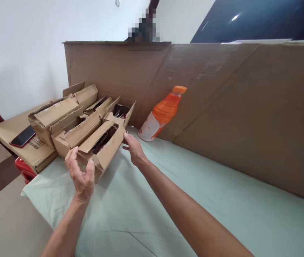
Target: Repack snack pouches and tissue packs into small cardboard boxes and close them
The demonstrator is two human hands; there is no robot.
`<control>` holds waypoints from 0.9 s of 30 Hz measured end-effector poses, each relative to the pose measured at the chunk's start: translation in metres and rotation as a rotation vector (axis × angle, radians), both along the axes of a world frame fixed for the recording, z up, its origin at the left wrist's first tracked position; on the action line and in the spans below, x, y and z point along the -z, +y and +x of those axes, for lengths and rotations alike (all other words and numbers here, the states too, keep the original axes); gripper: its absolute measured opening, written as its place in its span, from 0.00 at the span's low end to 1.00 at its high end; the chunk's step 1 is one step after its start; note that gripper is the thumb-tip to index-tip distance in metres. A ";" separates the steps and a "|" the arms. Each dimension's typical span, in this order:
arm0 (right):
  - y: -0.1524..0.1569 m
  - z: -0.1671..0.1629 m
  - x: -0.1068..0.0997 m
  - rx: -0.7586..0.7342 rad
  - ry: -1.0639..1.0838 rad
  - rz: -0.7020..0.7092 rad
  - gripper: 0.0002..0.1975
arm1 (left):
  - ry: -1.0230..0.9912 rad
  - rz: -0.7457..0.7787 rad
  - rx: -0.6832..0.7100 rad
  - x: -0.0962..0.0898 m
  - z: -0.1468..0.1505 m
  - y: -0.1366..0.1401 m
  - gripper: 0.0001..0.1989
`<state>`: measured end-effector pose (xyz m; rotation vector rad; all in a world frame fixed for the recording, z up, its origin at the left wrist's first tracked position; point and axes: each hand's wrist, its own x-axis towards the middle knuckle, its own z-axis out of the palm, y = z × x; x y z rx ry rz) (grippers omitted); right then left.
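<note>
A small open cardboard box (111, 148) stands nearest to me on the green cloth, its top flaps raised and dark contents partly showing inside. My left hand (80, 178) grips its near end, thumb at the corner and fingers bent along the left side. At the far right corner of the same box, my right hand (135, 148) presses with thumb and fingers; some of those fingertips are hidden. Tight against the box's left side sits another open box (83, 132). Beyond it is a third open box (126, 119) with small items inside.
An orange-capped bottle (162, 114) stands right of the boxes, before a tall cardboard wall (237, 117). Further left, a long box (52, 114) and a phone (23, 136) lie on a flat carton (44, 153). A red stool (24, 167) shows below. Green cloth (184, 200) covers the table.
</note>
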<state>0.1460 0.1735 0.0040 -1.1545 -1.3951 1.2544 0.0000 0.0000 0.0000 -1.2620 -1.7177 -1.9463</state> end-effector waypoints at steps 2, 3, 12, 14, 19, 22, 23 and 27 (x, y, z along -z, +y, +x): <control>-0.013 0.007 -0.002 -0.033 -0.024 0.018 0.32 | -0.006 0.013 -0.025 -0.003 -0.001 -0.003 0.21; -0.021 0.011 -0.003 -0.045 -0.039 0.031 0.31 | -0.010 0.016 -0.023 -0.004 -0.001 -0.004 0.19; -0.056 0.032 -0.064 -0.067 -0.295 0.584 0.25 | -0.114 0.016 0.056 -0.012 -0.006 -0.007 0.08; -0.064 0.026 -0.089 -0.250 -0.421 0.749 0.22 | -0.143 0.024 0.068 -0.013 -0.007 -0.006 0.07; -0.084 0.027 -0.131 -0.713 -0.666 0.817 0.22 | -0.208 0.028 0.080 -0.011 -0.008 -0.006 0.07; -0.086 0.040 -0.135 -0.790 -0.739 0.788 0.18 | -0.244 0.027 0.094 -0.010 -0.008 -0.006 0.08; -0.084 0.042 -0.132 -0.794 -0.758 0.789 0.18 | -0.257 0.027 0.099 -0.009 -0.008 -0.006 0.08; -0.065 0.033 -0.110 -0.671 -0.917 0.836 0.15 | -0.304 0.031 0.117 -0.009 -0.008 -0.007 0.11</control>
